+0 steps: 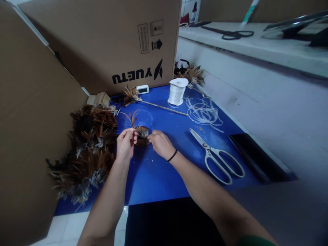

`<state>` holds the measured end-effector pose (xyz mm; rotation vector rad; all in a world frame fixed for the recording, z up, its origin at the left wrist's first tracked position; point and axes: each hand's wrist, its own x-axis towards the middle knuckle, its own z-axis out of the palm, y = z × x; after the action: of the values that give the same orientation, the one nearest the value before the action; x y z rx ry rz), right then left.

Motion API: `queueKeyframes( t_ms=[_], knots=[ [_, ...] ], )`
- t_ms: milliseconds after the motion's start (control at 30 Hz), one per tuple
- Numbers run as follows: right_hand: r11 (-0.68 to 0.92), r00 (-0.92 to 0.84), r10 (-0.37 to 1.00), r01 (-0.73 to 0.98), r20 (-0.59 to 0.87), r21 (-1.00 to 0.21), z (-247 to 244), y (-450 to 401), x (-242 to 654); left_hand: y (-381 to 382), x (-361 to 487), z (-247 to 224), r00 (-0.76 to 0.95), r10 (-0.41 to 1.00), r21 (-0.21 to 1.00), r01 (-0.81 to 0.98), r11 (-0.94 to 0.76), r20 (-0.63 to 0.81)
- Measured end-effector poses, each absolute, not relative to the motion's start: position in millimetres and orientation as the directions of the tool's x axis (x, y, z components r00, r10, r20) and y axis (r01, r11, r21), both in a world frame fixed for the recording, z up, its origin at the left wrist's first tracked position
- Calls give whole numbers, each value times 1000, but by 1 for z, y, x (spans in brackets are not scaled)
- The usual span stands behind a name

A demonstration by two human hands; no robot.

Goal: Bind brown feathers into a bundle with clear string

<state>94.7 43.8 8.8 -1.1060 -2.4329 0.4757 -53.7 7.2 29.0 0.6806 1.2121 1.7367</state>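
My left hand pinches the base of a few thin brown feathers that fan upward above the blue table. Right beside it, my right hand has its fingers closed at the edge of a small pile of brown and grey feathers; whether it grips one is too small to make out. A black band circles my right wrist. To the left lies a large heap of brown feather bunches. Behind my hands, a stick with feathers at one end lies across the table.
Large scissors and a dark phone lie at the right. Farther back are a white ribbon spool, tangled clear strips and a small white device. Cardboard stands behind and left; black scissors rest on a ledge.
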Motion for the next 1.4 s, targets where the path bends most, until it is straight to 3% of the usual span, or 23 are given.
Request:
queueKeyframes(
  t_ms=[300, 900, 1033, 1267, 1400],
  knots=[
    [472, -443, 868, 596, 224, -650, 10, 49, 98, 7, -47, 18, -392, 911, 956, -293, 9, -128],
    [402, -404, 902, 665, 150, -629, 15, 62, 112, 13, -53, 8, -442, 884, 973, -223, 54, -150],
    [394, -415, 905, 726, 98, -564, 19, 61, 114, 13, -53, 8, -443, 885, 974, -221, 44, -141],
    [451, -460, 887, 833, 52, -322, 27, 54, 118, 12, -52, 9, -433, 894, 975, -220, 21, -117],
    [498, -509, 859, 805, 56, -322, 24, 55, 118, 12, -51, 10, -424, 899, 974, -227, 14, -111]
  ],
)
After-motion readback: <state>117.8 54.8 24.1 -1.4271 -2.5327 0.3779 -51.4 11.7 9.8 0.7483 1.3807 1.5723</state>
